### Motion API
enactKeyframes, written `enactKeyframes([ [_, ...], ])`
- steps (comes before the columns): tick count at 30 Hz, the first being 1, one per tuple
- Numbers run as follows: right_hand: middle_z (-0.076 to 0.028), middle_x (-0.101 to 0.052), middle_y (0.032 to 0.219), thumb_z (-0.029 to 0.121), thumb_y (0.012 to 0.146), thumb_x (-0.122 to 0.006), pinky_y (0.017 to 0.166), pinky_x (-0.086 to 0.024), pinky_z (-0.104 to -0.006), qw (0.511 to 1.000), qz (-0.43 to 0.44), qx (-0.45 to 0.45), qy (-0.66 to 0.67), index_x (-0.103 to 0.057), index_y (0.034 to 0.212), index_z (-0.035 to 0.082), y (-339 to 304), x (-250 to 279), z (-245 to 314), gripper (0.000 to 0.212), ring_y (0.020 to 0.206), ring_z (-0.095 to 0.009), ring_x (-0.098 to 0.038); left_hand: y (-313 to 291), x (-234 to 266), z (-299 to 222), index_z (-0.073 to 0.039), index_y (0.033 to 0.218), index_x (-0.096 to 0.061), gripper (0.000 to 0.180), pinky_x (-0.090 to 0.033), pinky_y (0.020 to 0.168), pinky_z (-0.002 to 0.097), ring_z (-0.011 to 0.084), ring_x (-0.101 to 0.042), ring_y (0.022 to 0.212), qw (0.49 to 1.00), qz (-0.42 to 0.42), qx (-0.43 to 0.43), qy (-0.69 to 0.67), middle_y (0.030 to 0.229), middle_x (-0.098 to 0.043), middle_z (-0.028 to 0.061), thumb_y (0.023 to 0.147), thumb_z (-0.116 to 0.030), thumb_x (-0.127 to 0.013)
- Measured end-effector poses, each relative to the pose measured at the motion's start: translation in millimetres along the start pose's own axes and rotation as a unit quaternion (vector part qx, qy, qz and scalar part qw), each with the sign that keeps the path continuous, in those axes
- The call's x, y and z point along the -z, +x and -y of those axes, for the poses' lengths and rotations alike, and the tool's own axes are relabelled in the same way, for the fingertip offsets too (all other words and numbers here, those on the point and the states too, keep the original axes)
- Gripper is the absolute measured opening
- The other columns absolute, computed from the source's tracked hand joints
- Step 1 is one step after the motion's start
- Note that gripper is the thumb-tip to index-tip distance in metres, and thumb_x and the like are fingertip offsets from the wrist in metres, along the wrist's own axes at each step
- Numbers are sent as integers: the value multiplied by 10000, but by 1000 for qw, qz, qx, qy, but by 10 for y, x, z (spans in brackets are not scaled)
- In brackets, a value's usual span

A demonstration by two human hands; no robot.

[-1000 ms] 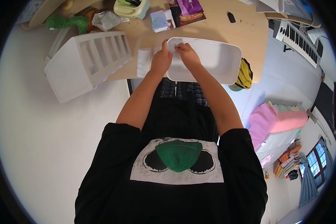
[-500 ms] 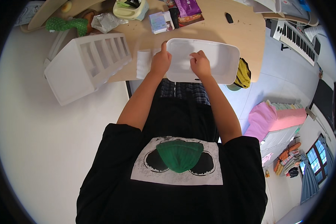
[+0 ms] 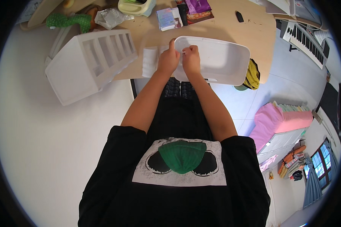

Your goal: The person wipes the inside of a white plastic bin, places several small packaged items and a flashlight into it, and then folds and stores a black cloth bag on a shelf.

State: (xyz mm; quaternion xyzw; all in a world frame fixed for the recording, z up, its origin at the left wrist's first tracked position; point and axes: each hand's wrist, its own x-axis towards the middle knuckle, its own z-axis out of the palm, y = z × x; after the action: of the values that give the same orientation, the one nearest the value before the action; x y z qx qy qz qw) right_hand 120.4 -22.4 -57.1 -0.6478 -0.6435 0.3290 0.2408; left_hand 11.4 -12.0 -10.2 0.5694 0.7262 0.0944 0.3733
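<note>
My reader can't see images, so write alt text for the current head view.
A person's left hand holds the left end of a white bin at the near edge of a wooden desk; the curled right hand is inside it. A white slotted unit is at the left, and a yellow fabric item is beside the bin's right end.

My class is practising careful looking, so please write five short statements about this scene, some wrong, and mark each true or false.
1. The left hand is at the left end of the white bin. True.
2. The right hand rests on the yellow fabric. False: the right hand is over the bin, near the left hand.
3. The yellow fabric is by the bin's right end. True.
4. The keyboard stands left of the table. False: the keyboard is to the right.
5. The purple packet lies beyond the bin. True.
</note>
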Motion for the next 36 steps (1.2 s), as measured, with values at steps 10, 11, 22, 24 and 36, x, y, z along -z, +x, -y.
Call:
enactKeyframes([
  [10,-80,-520,908,69,712,-525,685,-495,-358,982,63,71,-164,-557,752,44,98,155,-66,58,905,-261,-508,17,-62,109,-93,1269,-281,508,-450,554,500,395,-585,641,999,-23,-6,34,690,-594,227,809,-144,-490],
  [11,-79,-520,894,91,730,-518,664,-503,-369,982,15,81,-172,-561,734,41,154,218,-223,66,869,-263,-517,14,-42,84,-95,1267,-285,494,-447,550,496,388,-585,639,999,-20,-7,38,683,-592,219,816,-135,-482],
  [22,-118,-531,980,39,779,-473,788,-460,-382,941,-215,-136,-223,-584,846,12,232,947,-931,132,936,-300,-497,24,-40,7,-82,1267,-291,488,-444,552,487,399,-578,635,998,-38,-23,51,671,-585,221,816,-104,-475],
  [24,-152,-525,1001,130,858,-450,853,-393,-403,949,-173,-251,85,-551,954,18,161,775,-714,179,970,-330,-488,-11,-32,36,-79,1265,-292,487,-443,553,486,399,-578,633,998,-37,-21,56,668,-585,219,814,-99,-475],
  [36,-112,-529,921,60,823,-444,689,-486,-363,972,-57,-13,-228,-552,933,21,-13,794,-807,159,905,-292,-508,26,-25,101,-73,1247,-304,462,-441,553,486,399,-574,621,998,-42,-16,54,660,-583,204,815,-95,-466],
])
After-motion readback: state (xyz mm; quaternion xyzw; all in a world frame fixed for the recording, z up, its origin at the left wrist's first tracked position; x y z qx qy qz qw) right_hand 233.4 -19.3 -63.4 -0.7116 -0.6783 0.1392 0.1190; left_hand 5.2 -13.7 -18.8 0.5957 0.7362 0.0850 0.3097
